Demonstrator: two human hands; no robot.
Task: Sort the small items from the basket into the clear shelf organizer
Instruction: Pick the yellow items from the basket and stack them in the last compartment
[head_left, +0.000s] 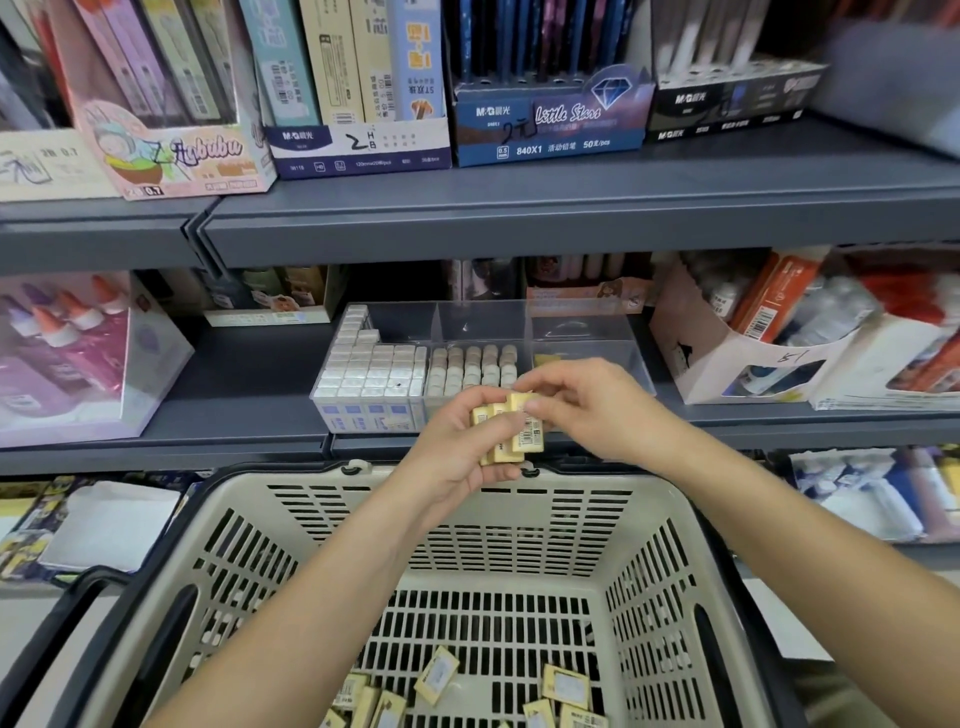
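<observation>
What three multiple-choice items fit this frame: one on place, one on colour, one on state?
1. Where does the clear organizer stand?
A. on the grey shelf beyond the basket
B. inside the basket
C. on the floor

2. What colour are the small items that the left hand grips?
A. blue
B. yellow
C. red

3. What is the right hand doing?
A. hanging idle
B. pinching one of the small items
C. gripping the basket handle

Answers:
1 A: the organizer sits on the shelf, past the basket's far rim.
2 B: the wrappers in the stack are yellow.
3 B: its fingertips close on the top of the front item.
</observation>
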